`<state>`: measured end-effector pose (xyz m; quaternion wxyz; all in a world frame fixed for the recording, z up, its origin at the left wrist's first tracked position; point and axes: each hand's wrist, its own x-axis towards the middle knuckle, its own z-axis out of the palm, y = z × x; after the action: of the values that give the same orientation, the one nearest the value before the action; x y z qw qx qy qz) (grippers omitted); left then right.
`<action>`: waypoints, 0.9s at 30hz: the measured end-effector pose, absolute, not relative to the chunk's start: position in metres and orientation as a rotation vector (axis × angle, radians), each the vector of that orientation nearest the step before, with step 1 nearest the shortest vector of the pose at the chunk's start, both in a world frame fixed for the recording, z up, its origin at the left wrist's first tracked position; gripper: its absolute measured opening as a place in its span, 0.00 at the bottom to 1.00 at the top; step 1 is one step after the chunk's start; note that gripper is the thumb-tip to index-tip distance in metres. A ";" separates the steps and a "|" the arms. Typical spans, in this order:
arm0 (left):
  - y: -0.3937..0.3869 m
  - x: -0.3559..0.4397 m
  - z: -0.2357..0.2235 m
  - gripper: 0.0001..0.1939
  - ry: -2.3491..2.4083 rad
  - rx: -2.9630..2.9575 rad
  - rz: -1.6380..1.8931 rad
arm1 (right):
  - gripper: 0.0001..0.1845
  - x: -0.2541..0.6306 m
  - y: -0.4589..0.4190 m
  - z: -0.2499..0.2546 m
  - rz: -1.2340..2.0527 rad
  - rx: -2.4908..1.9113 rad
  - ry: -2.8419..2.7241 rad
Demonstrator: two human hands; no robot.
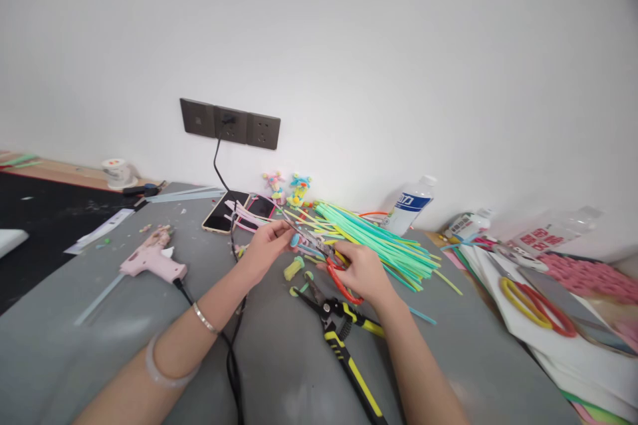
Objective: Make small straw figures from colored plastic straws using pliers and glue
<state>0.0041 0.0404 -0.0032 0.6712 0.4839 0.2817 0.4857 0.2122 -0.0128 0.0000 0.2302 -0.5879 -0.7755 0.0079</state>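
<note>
My right hand (365,272) is wrapped round the red and yellow handles of a pair of scissors (345,284), whose blades point up and left. Just beside those blades, my left hand (266,249) pinches a small blue fuzzy piece (296,240) that looks like pipe cleaner. Below the hands lies a short yellow-green fuzzy roll (294,268). Black and yellow cutters (343,345) rest with parted jaws under my right hand. Behind my right hand spreads a bundle of green and yellow pipe cleaners (383,246).
A pink glue gun (157,262) lies at left, its black cable (232,358) crossing the grey table. Phones (224,212) and two small fuzzy figures (299,190) are near the wall. A bottle (409,206) leans there. More scissors (538,305) lie on papers at right.
</note>
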 end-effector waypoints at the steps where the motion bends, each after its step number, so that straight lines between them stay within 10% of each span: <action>1: 0.040 0.004 -0.003 0.21 0.633 1.095 1.093 | 0.23 0.212 -0.013 0.001 0.032 -1.617 -2.136; 27: 0.043 0.001 -0.008 0.16 0.720 1.257 1.054 | 0.27 0.211 -0.012 0.000 0.106 -1.669 -2.153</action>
<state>0.0013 0.0430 -0.0084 0.6249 0.5478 0.3139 0.4593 0.2114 -0.0121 -0.0004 0.2062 -0.5992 -0.7727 0.0381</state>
